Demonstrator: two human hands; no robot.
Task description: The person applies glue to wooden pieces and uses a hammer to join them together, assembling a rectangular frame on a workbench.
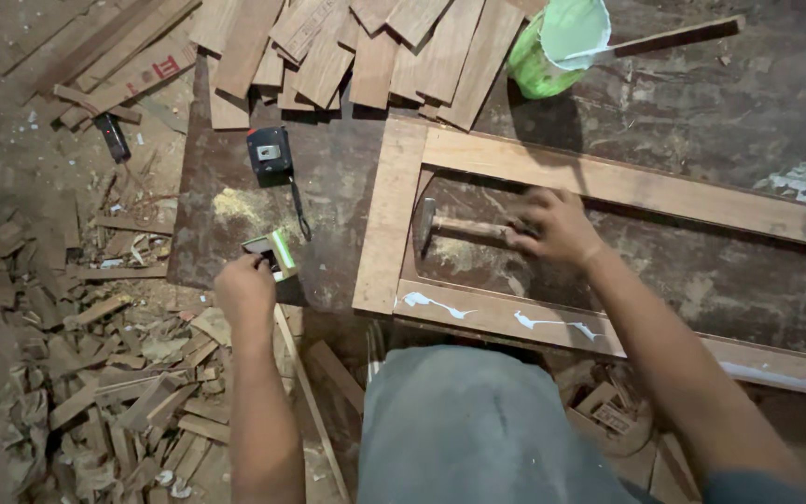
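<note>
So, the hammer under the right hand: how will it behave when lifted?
The hammer probably feels head-heavy: its metal head looks dense beside the slim wooden handle. It should stay stiff. Lying flat inside the wooden frame, it seems unlikely to roll. The right hand grips the handle's far end, so the head may dip.

Landmark: wooden frame point(390, 217) lying flat on the workbench point(701, 93). Inside it, a hammer point(440, 225) under the right hand point(557, 227). Left of it, a small box point(273, 253) at the left hand point(244, 289), and a tape measure point(270, 151). Behind it, stacked wood slats point(366, 51) and a glue bucket point(557, 42). Far left, floor scraps point(114, 392).
</note>
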